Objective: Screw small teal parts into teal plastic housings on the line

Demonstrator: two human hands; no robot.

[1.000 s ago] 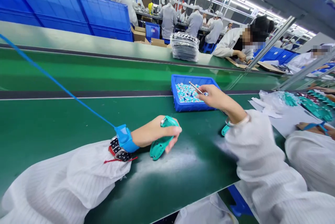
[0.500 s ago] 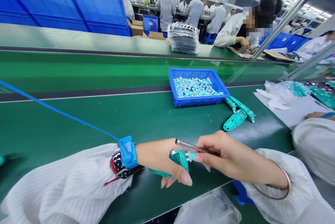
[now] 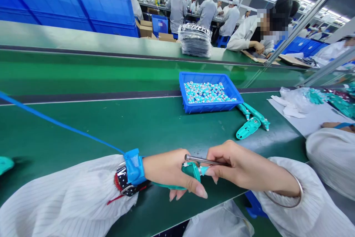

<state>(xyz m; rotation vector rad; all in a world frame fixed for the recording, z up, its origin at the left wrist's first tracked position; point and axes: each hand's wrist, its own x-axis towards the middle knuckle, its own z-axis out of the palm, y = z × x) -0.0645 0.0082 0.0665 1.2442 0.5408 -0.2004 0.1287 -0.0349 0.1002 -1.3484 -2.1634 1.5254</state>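
My left hand [image 3: 173, 172] is wrapped round a teal plastic housing [image 3: 191, 170], whose end sticks out past the thumb; the palm hides much of it. My right hand [image 3: 233, 163] pinches a small light-blue tip [image 3: 203, 170] at that end of the housing. The same hand also holds a thin metal rod [image 3: 203, 160], which points left over the housing and reaches near the left knuckles. Whether the tip is fully seated cannot be seen. A blue wrist strap [image 3: 134, 166] with a cord is on my left wrist.
A blue bin [image 3: 213, 108] of small light-blue and white pieces stands behind my hands. Several teal housings [image 3: 248, 128] lie right of it. One teal piece [image 3: 5, 165] is at the left edge. A neighbour's sleeve [image 3: 331, 152] is at right. A person [image 3: 246, 33] works across the belt.
The rod and the housing's end have dropped slightly, and my right hand has shifted a little left. More of the teal piece at the left edge shows. Both grips stay the same.
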